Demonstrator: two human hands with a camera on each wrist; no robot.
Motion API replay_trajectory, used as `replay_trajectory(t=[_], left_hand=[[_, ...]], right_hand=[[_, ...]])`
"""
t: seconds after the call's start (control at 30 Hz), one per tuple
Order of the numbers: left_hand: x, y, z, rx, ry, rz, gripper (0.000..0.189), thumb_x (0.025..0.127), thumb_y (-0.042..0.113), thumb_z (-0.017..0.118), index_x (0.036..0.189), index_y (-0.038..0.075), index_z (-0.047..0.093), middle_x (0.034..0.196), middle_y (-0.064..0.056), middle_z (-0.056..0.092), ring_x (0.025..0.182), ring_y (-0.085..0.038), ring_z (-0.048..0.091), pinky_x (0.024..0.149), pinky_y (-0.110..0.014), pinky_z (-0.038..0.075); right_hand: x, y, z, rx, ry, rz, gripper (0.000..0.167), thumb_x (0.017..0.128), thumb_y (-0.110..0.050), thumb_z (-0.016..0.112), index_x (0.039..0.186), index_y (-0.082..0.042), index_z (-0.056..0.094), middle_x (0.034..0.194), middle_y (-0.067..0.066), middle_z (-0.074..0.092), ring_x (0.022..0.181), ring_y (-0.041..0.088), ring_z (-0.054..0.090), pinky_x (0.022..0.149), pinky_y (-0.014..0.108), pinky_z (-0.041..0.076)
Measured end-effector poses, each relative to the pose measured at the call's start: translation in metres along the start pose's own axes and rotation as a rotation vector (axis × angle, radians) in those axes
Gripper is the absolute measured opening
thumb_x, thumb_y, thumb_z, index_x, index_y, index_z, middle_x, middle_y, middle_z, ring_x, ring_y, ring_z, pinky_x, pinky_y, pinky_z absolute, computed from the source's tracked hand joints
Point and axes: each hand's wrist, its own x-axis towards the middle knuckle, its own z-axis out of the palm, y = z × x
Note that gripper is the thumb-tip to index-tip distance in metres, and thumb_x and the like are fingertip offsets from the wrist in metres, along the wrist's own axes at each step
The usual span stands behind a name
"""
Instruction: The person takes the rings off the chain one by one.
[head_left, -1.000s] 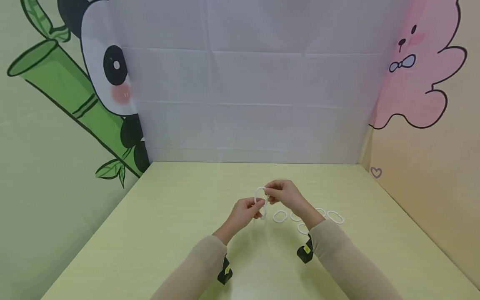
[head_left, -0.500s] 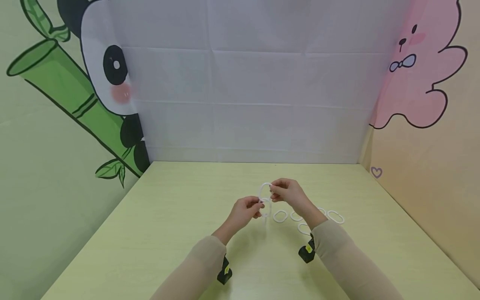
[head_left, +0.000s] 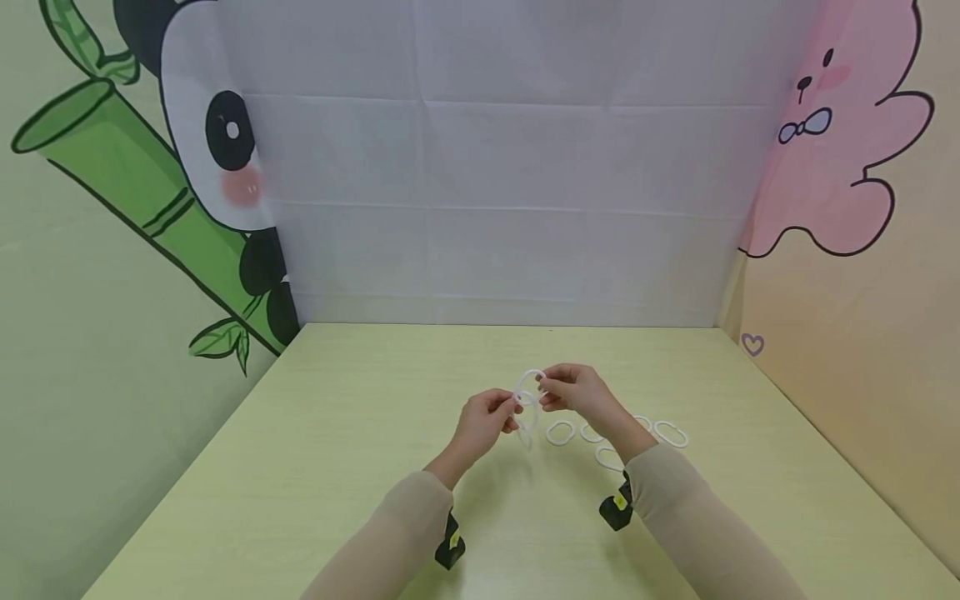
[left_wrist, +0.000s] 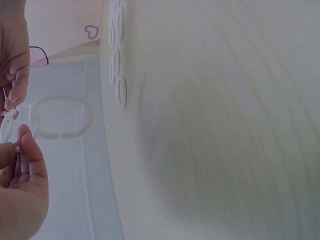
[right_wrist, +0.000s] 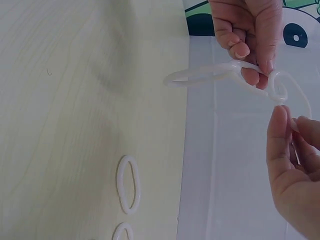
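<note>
Several white plastic chain links, joined together, are up in the air between the two hands. My left hand [head_left: 482, 418] pinches the chain between thumb and fingertips. My right hand [head_left: 581, 392], a little higher, pinches the side of the top link [head_left: 533, 372]. Below the left fingertips a lower link [left_wrist: 91, 117] dangles, with a small gap in its side in the left wrist view. In the right wrist view the left hand [right_wrist: 250, 30] is at a middle link, and the right hand [right_wrist: 295, 160] holds the end link [right_wrist: 305, 97]. Fingers partly hide where the links meet.
Several loose white links lie on the pale table [head_left: 360, 433], among them one link [head_left: 560, 432] near the hands and another [head_left: 671, 434] farther right. Black wrist devices [head_left: 617, 511] hang below the sleeves. A white cloth [head_left: 510, 250] closes the back.
My right hand has shifted slightly right, with the top link. My left hand has risen a little. The loose links on the table stay put.
</note>
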Motion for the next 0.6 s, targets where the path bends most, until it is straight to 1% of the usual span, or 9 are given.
replay_trajectory(t=[0.03, 0.1, 0.17, 0.27, 0.33, 0.4, 0.47, 0.6], left_hand=[[0.000, 0.000, 0.000, -0.003, 0.004, -0.007, 0.018, 0.093, 0.001, 0.051, 0.101, -0.014, 0.058, 0.089, -0.025, 0.061, 0.062, -0.011, 0.056, 0.062, -0.027, 0.051], [-0.004, 0.008, -0.001, -0.003, 0.012, -0.020, 0.018, 0.093, -0.001, 0.050, 0.101, -0.015, 0.058, 0.089, -0.025, 0.061, 0.062, -0.012, 0.056, 0.064, -0.028, 0.051], [-0.004, 0.009, -0.001, -0.005, 0.020, -0.019, 0.018, 0.093, -0.002, 0.049, 0.101, -0.016, 0.057, 0.084, -0.020, 0.061, 0.062, -0.012, 0.056, 0.063, -0.027, 0.051], [0.001, -0.001, -0.002, -0.030, 0.030, -0.027, 0.018, 0.093, -0.001, 0.050, 0.101, -0.015, 0.057, 0.078, -0.014, 0.060, 0.061, -0.011, 0.056, 0.061, -0.025, 0.051], [0.005, -0.007, -0.002, -0.047, 0.035, -0.024, 0.017, 0.093, -0.001, 0.050, 0.101, -0.014, 0.058, 0.078, -0.012, 0.061, 0.061, -0.010, 0.056, 0.060, -0.024, 0.051], [0.008, -0.015, -0.001, -0.060, 0.039, -0.029, 0.018, 0.093, 0.001, 0.051, 0.103, -0.014, 0.058, 0.082, -0.014, 0.062, 0.061, -0.009, 0.056, 0.060, -0.024, 0.051], [0.010, -0.018, -0.001, -0.056, 0.044, -0.027, 0.019, 0.094, 0.002, 0.051, 0.103, -0.013, 0.058, 0.085, -0.016, 0.063, 0.061, -0.008, 0.056, 0.060, -0.023, 0.051], [0.011, -0.020, 0.000, -0.041, 0.052, -0.029, 0.021, 0.094, 0.004, 0.051, 0.104, -0.013, 0.057, 0.085, -0.014, 0.063, 0.061, -0.008, 0.056, 0.061, -0.022, 0.050]], right_hand=[[0.000, 0.001, 0.000, -0.002, -0.005, 0.004, 0.025, 0.092, -0.006, 0.056, 0.108, 0.012, 0.054, 0.085, 0.011, 0.060, 0.068, 0.014, 0.061, 0.069, 0.030, 0.053], [-0.001, 0.002, 0.000, -0.015, -0.016, 0.011, 0.024, 0.092, -0.007, 0.056, 0.107, 0.011, 0.054, 0.087, 0.011, 0.061, 0.068, 0.014, 0.061, 0.069, 0.030, 0.053], [-0.002, 0.002, 0.001, -0.024, -0.036, 0.014, 0.023, 0.092, -0.007, 0.056, 0.107, 0.011, 0.054, 0.087, 0.011, 0.061, 0.068, 0.015, 0.060, 0.068, 0.031, 0.053], [-0.003, 0.004, 0.002, -0.028, -0.068, 0.014, 0.023, 0.093, -0.006, 0.055, 0.107, 0.013, 0.054, 0.086, 0.010, 0.061, 0.067, 0.015, 0.060, 0.067, 0.031, 0.053], [-0.004, 0.005, 0.003, -0.020, -0.085, 0.009, 0.022, 0.093, -0.004, 0.054, 0.106, 0.013, 0.053, 0.084, 0.009, 0.061, 0.066, 0.015, 0.060, 0.067, 0.031, 0.053], [-0.004, 0.006, 0.003, -0.009, -0.099, 0.004, 0.021, 0.092, -0.003, 0.055, 0.105, 0.013, 0.053, 0.082, 0.007, 0.061, 0.066, 0.015, 0.060, 0.066, 0.031, 0.053], [-0.004, 0.007, 0.004, -0.001, -0.107, -0.001, 0.019, 0.090, -0.002, 0.056, 0.103, 0.012, 0.054, 0.080, 0.006, 0.061, 0.065, 0.015, 0.060, 0.066, 0.031, 0.053], [-0.005, 0.008, 0.004, -0.004, -0.115, 0.001, 0.018, 0.088, -0.001, 0.060, 0.100, 0.011, 0.055, 0.079, 0.005, 0.061, 0.065, 0.015, 0.060, 0.066, 0.031, 0.053]])
